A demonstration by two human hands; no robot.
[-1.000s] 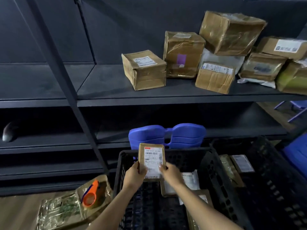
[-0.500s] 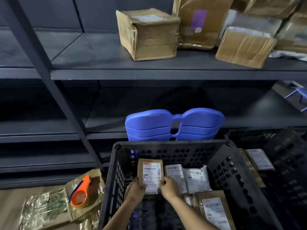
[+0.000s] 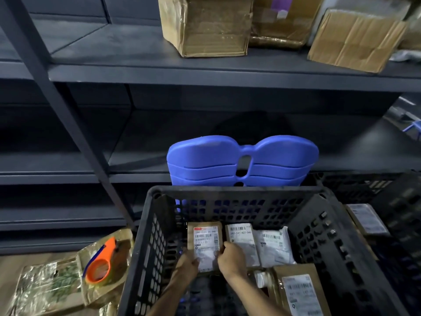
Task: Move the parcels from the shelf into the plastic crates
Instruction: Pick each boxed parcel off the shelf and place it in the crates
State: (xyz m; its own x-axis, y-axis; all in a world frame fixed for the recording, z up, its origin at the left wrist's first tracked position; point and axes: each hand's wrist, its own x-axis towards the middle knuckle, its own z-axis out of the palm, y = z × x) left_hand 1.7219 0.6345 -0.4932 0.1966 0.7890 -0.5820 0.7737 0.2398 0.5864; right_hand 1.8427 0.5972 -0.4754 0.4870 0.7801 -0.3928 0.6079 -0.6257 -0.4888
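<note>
The task is partly done. Both hands are down inside the black perforated plastic crate [image 3: 239, 191], and between them is a small flat brown cardboard parcel [image 3: 205, 238]. The left hand [image 3: 188, 263] pinches its near left corner and the right hand [image 3: 232, 258] pinches its near right edge, with the thumbs curled over the label. The parcel lies low against the far wall of the crate; whether it already rests on the bottom cannot be told.

Beside it in the crate lie a second brown parcel with a white label [image 3: 242, 241], a white plastic mailer bag [image 3: 273, 247] and a larger taped brown box [image 3: 298, 290]. A second dark crate [image 3: 401, 215] at the right holds at least one parcel as well. On the dark grey metal shelf [image 3: 136, 65] several brown cardboard boxes [image 3: 205, 26] wait, so much work is left.

The held parcel's white label has a red strip, a barcode and a number that seems to begin "940". The neighbour's label reads about "347-747-A07-046". The smaller print is too blurred to read.
</note>
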